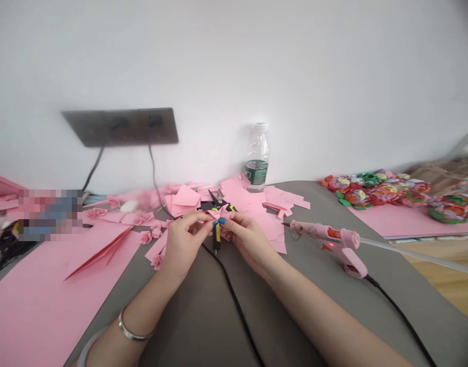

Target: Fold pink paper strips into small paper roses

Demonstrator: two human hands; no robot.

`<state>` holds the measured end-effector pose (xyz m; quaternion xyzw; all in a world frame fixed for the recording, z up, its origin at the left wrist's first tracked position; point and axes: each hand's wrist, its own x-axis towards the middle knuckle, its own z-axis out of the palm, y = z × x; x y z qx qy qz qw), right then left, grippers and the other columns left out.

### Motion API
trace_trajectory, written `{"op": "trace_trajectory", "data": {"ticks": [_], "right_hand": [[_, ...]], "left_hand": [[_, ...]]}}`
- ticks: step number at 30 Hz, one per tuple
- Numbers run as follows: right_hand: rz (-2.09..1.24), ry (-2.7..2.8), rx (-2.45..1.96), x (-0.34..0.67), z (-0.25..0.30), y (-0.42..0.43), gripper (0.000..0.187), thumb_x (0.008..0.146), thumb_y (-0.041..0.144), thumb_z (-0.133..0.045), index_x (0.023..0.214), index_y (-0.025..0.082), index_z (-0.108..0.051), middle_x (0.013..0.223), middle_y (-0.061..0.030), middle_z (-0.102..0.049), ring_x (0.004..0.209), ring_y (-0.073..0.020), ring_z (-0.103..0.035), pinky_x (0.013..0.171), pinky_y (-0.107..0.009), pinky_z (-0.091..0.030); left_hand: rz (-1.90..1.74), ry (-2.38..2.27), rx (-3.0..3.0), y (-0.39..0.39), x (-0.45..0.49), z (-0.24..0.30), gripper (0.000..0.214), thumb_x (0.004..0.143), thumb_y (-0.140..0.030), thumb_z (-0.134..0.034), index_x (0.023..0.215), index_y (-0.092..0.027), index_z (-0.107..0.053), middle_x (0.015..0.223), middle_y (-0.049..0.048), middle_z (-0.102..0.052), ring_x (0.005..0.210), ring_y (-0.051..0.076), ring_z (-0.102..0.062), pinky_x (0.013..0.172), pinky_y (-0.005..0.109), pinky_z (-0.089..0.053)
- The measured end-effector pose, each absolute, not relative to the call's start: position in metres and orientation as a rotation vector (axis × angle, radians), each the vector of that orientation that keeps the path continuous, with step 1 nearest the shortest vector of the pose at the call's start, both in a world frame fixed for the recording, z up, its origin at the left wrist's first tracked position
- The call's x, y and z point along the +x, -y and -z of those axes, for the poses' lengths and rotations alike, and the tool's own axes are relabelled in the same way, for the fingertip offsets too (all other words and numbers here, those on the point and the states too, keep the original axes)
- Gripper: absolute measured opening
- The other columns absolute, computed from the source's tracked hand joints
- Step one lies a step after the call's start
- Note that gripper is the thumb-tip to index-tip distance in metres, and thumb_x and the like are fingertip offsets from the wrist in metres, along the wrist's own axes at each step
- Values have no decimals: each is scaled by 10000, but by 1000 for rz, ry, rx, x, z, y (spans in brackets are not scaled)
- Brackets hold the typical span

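1. While the left hand (184, 244) and the right hand (249, 242) pinch a small folded piece of pink paper (218, 214) between their fingertips, it sits just above the scissors.
2. These yellow-and-black scissors (217, 237) lie among pink paper scraps (249, 204).
3. A pink hot glue gun (333, 244) rests right of the hands on the grey tabletop (257, 306).
4. Small pink paper roses (146, 237) lie left of the left hand.
5. A plastic water bottle (257, 158) stands beyond the scraps, against the wall.

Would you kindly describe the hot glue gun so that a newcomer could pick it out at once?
Find the water bottle against the white wall, then look down past the person's right hand. On the grey tabletop lies the pink hot glue gun, its nozzle pointing left, a clear glue stick trailing right.
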<state>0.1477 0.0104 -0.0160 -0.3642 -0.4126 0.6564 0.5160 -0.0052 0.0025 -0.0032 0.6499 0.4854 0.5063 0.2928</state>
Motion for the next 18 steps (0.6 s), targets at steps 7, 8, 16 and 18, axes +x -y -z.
{"op": "trace_trajectory", "data": {"ticks": [7, 8, 16, 18], "right_hand": [[-1402, 1126, -943, 150, 9, -8, 388, 690, 528, -749, 681, 175, -588, 618, 25, -531, 586, -108, -445, 561, -243, -350], [-1403, 1112, -939, 150, 9, -8, 390, 695, 529, -744, 675, 176, -580, 612, 27, -529, 580, -105, -441, 559, -240, -348], [-1380, 1132, -932, 148, 8, -6, 402, 689, 534, -744, 670, 186, -544, 625, 27, -515, 608, -111, -443, 576, -238, -355], [-1384, 1144, -930, 149, 8, -7, 396, 702, 530, -736, 682, 184, -544, 636, 25, -518, 619, -113, -446, 584, -239, -357]], "left_hand": [[-1378, -1317, 1842, -3, -8, 4, 76, 806, -221, -682, 881, -215, -693, 854, -7, -714, 625, 121, -681, 555, 214, -484], [-1399, -1316, 1849, -3, -7, 5, 107, 795, -215, -698, 901, -217, -692, 881, -5, -721, 627, 119, -683, 550, 210, -483], [-1485, -1221, 1834, -4, -8, 6, 26, 780, -209, -718, 801, -209, -733, 802, 0, -712, 591, 112, -658, 545, 214, -494], [-1473, -1218, 1798, -5, -8, 5, 26, 773, -227, -728, 778, -207, -744, 759, 1, -707, 581, 117, -648, 551, 224, -499]]}}
